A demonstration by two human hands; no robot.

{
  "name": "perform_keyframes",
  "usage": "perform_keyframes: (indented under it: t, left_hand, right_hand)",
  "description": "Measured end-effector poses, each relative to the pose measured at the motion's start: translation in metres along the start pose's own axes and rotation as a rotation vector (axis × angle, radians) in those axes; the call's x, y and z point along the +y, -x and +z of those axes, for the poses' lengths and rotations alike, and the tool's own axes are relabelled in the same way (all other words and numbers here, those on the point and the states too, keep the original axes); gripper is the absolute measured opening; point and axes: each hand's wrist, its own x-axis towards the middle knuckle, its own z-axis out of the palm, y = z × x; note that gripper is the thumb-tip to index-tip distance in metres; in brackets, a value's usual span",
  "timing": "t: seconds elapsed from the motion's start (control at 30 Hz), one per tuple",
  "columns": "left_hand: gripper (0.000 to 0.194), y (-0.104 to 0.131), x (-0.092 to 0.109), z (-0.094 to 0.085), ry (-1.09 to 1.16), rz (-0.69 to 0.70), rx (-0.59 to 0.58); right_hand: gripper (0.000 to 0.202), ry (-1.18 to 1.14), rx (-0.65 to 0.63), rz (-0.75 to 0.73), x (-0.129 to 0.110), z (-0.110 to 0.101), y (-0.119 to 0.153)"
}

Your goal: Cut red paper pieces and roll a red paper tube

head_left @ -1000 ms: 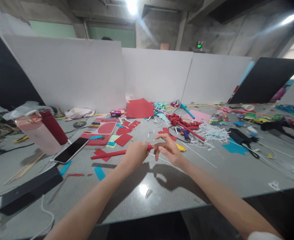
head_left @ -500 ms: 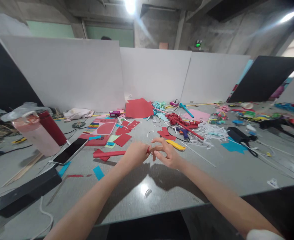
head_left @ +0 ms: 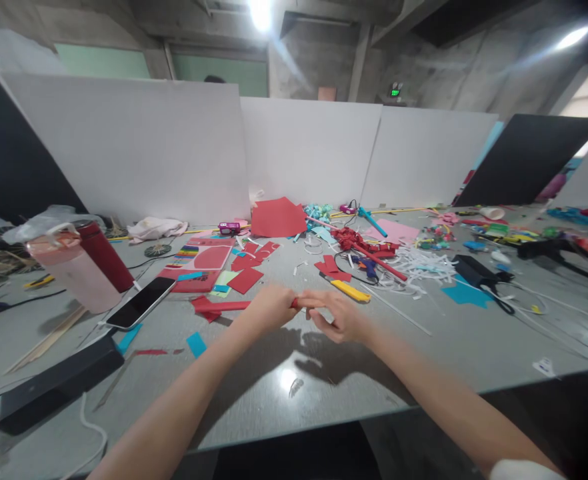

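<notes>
My left hand (head_left: 273,308) is wrapped round a thin red stick (head_left: 231,306), which pokes out to the left over a scrap of red paper and shows a short red end at the right. The fingers of my right hand (head_left: 337,315) touch that red end; they are bent, with the thumb apart below. Just beyond my right hand lies a yellow utility knife (head_left: 350,290). Red paper pieces (head_left: 245,280) lie beyond my left hand, and a blue paper strip (head_left: 196,345) is nearer the table's front.
At left stand a pink bottle (head_left: 77,273) and a red bottle (head_left: 105,257), beside a phone (head_left: 141,303) and a black box (head_left: 57,383). Shredded white paper (head_left: 429,265), a glue gun (head_left: 371,269) and a black adapter (head_left: 477,272) lie right. White panels (head_left: 309,150) stand behind.
My right hand's fingers have straightened and moved onto the stick's right end. The red stick has shifted slightly to the right within my left hand.
</notes>
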Motion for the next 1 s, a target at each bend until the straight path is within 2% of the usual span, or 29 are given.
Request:
perform_keyframes:
  t: [0.13,0.2,0.23,0.33,0.4,0.47,0.63,0.9,1.0]
  left_hand:
    - [0.038,-0.005,-0.008,0.008,-0.110,-0.065,0.090]
    - [0.045,-0.005,-0.011,0.012,-0.157,-0.117,0.122]
    - [0.045,-0.005,-0.012,0.013,-0.167,-0.122,0.129]
    - [0.032,-0.003,-0.009,0.015,-0.149,-0.083,0.114]
    - [0.026,-0.001,-0.004,0.015,-0.119,-0.052,0.091]
    - [0.032,0.001,0.001,0.015,-0.092,-0.033,0.085]
    - [0.060,0.003,0.005,0.018,-0.049,0.003,0.129]
    - [0.065,0.003,0.003,0.020,0.010,0.005,0.188]
    - [0.070,0.003,0.003,0.019,0.013,-0.007,0.188]
  right_hand:
    - [0.022,-0.240,0.339,0.218,-0.004,0.003,-0.001]
    - [0.021,-0.297,0.407,0.305,-0.003,0.002,-0.005]
    - [0.023,-0.271,0.380,0.323,-0.002,0.002,-0.008]
    - [0.031,-0.131,0.176,0.307,0.001,0.004,-0.014]
    - [0.030,-0.106,0.094,0.296,0.002,0.010,-0.016]
    - [0.023,-0.104,0.091,0.291,0.002,0.016,-0.015]
    - [0.014,-0.122,0.124,0.244,0.002,0.022,-0.010]
    - [0.022,-0.243,0.206,0.330,0.001,0.022,-0.013]
    - [0.022,-0.186,0.171,0.258,0.001,0.021,-0.012]
